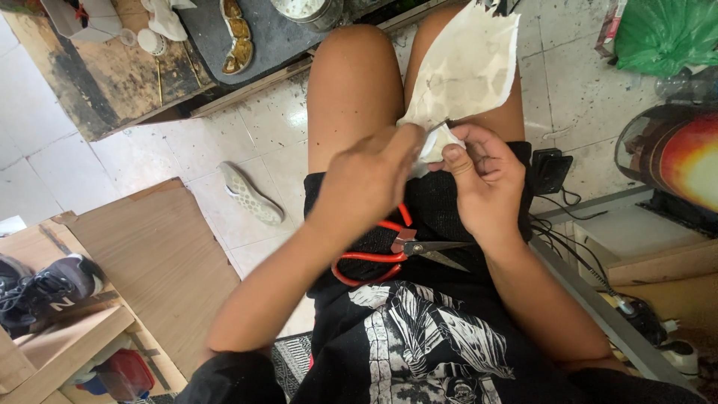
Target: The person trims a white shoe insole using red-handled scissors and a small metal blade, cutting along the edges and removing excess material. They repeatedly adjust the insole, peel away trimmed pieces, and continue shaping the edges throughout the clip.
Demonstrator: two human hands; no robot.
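We sit with a white sheet point(467, 63) lying over our right leg, and both hands meet at its near corner. Our right hand point(486, 176) pinches that corner tight between thumb and fingers. Our left hand point(374, 179) is curled shut around a thin, dark tool whose tip point(441, 126) pokes out and touches the sheet right by the right thumb; we cannot tell just what the tool is. The tip is very close to that thumb, so one slip could poke the skin, we think. The sheet looks thin and rough at the edges, so a hard pull could tear it. It hangs loose off the knee and could slide down to the floor. The red scissors point(389, 254) lie in our lap with the blades a little open, just under our wrists, and a bump could scratch us or knock them off.
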